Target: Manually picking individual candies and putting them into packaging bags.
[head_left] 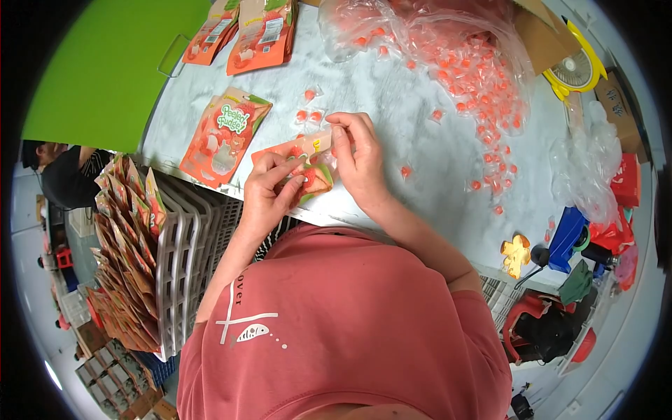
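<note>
Near the table's front edge, my left hand (269, 187) grips a red and green stand-up pouch (320, 180), its fingers closed over the side. The pouch lies tilted, with its cream top strip toward my right hand (358, 157). At that top end, the fingers and thumb of my right hand are curled together; what they pinch, if anything, is hidden. Several loose wrapped red candies (302, 116) rest just beyond the pouch. To the left lie overlapping flat pouches (225, 136) of the same kind.
A heap of wrapped candies (483, 105) spills from a clear plastic bag (427, 35) at the far right. More pouches (262, 35) lie at the back left. A grey crate (183, 266) holds packed pouches (126, 259) at my left. A yellow fan (574, 66) stands far right.
</note>
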Available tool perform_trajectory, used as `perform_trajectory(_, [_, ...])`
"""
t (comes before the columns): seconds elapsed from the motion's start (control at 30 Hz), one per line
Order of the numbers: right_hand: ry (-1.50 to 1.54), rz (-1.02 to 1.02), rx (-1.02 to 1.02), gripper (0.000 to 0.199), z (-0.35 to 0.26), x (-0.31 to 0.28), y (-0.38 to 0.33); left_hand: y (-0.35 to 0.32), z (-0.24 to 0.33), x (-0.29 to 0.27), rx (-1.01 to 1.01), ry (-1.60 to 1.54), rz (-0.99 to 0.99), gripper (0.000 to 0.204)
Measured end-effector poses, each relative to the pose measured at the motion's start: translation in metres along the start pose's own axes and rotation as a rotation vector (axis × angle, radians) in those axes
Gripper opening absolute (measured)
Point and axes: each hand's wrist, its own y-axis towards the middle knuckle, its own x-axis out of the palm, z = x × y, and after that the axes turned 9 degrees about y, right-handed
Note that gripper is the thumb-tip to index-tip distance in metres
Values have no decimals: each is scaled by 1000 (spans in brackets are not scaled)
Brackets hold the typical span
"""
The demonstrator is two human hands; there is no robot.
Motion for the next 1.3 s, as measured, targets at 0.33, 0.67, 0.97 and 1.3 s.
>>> perform_trajectory(0.33, [239, 145, 167, 21, -10, 12, 18, 3, 1, 1, 72, 45, 1, 30])
perform_trajectory(0.67, [512, 30, 276, 26, -21, 8, 14, -2, -3, 7, -1, -83, -15, 29])
perform_trajectory(0.97, [-3, -190, -215, 37, -23, -6, -4, -1, 6, -2, -108, -192, -36, 26])
perform_trajectory(1.3, [-856, -170, -101, 65, 33, -96, -58, -5, -6, -51, -57, -425, 176, 21])
